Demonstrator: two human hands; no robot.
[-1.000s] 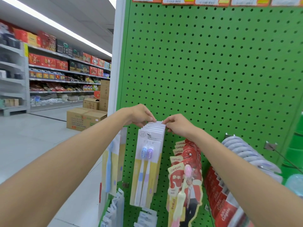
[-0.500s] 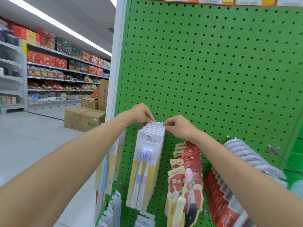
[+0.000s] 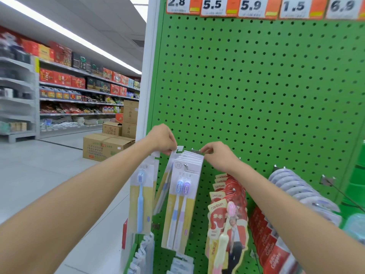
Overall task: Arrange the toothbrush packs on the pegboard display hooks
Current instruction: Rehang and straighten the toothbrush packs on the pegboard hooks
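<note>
A row of white and yellow toothbrush packs (image 3: 182, 202) hangs from a metal hook (image 3: 185, 165) on the green pegboard (image 3: 256, 95). My left hand (image 3: 163, 138) pinches the top left corner of a rear pack in that row, pulled a little to the left. My right hand (image 3: 218, 154) pinches the top right edge of the rear packs close to the board. More packs of the same kind (image 3: 141, 196) hang at the left, below my left forearm.
Red canban toothbrush packs (image 3: 227, 210) hang right of the row, then red Colgate packs (image 3: 270, 246) and lilac packs (image 3: 302, 192). A bare hook (image 3: 335, 188) sticks out at far right. Price tags (image 3: 250, 6) line the top. Cardboard boxes (image 3: 106, 146) stand in the aisle at left.
The view has tilted up, so the price tags now show. My left hand has drawn a rear pack's corner leftward; my right hand stays at the row's back edge.
</note>
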